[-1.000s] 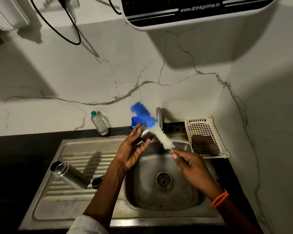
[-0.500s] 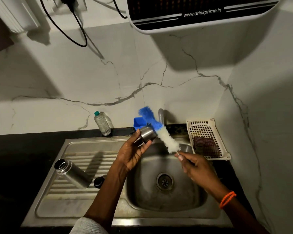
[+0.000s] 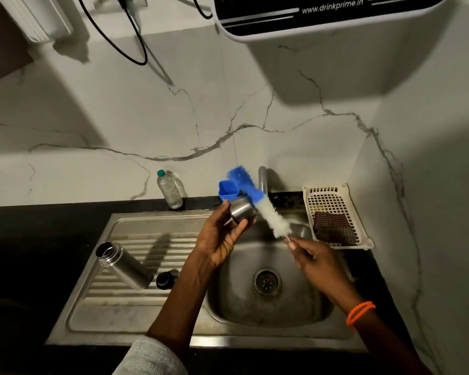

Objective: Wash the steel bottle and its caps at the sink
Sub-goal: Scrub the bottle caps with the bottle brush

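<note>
Both hands work above the basin at mid-frame: the left hand (image 3: 222, 239) curls its fingers and thumb round a small round steel cap (image 3: 241, 211), and the right hand (image 3: 316, 259) pinches the thin handle of a long bottle brush with blue and white bristles (image 3: 257, 204), whose bristles lie against the cap's right side. An orange beaded band (image 3: 360, 313) circles the right wrist.

Lower left of the cap, the open cylindrical steel bottle (image 3: 122, 263) lies on its side on the ribbed drainboard, mouth toward the upper left, with a small black round cap (image 3: 165, 280) just beside its base. Both rest on the stainless steel sink (image 3: 98, 318), whose round drain (image 3: 266, 282) sits in the basin below the hands.

A black table (image 3: 25, 234) surrounds the sink. Along its back edge stand a clear plastic bottle with a green cap (image 3: 169, 189), a blue plastic container (image 3: 228, 191) and a curved steel tap (image 3: 262, 178). At right, a white perforated plastic tray (image 3: 328, 197) holds a dark checked cloth (image 3: 333, 228). Veined white marble covers the walls; a white and black water purifier (image 3: 322, 17) hangs at upper right, black cables (image 3: 125, 41) loop at upper left.
</note>
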